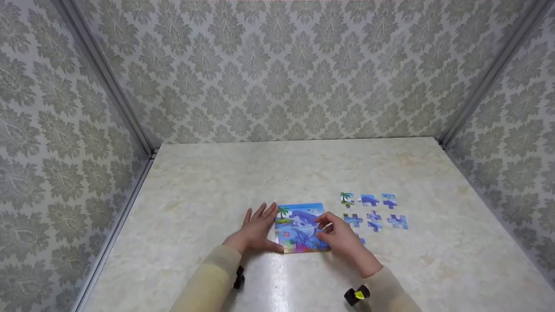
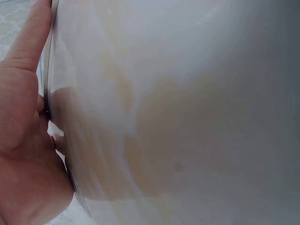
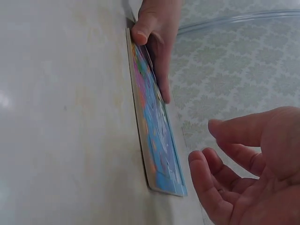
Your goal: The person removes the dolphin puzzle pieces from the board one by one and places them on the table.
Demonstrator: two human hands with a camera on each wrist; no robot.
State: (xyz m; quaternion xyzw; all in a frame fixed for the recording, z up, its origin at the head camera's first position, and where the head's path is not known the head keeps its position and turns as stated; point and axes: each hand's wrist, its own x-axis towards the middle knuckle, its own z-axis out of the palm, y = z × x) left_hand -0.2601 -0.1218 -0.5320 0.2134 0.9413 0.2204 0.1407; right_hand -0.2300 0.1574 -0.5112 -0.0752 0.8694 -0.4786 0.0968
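A dolphin picture puzzle board (image 1: 299, 216) lies flat on the table, its blue border along the top. My left hand (image 1: 253, 234) rests along its left edge with fingers spread, the thumb on the lower left corner. Over the board's right edge hovers my right hand (image 1: 342, 238). In the right wrist view, that hand (image 3: 253, 168) has loosely bent fingers, thumb and fingertips apart, nothing between them; the board (image 3: 152, 117) stays beside it. The left wrist view catches only part of my left hand (image 2: 23, 136) and a pale surface.
Right of the board lie several loose jigsaw pieces, among them a palm tree piece (image 1: 347, 198), a dolphin piece (image 1: 369, 200) and a blue-purple piece (image 1: 398, 221). Another piece (image 1: 362, 240) is partly hidden by my right hand. Patterned walls (image 1: 277, 69) enclose the pale table (image 1: 208, 182).
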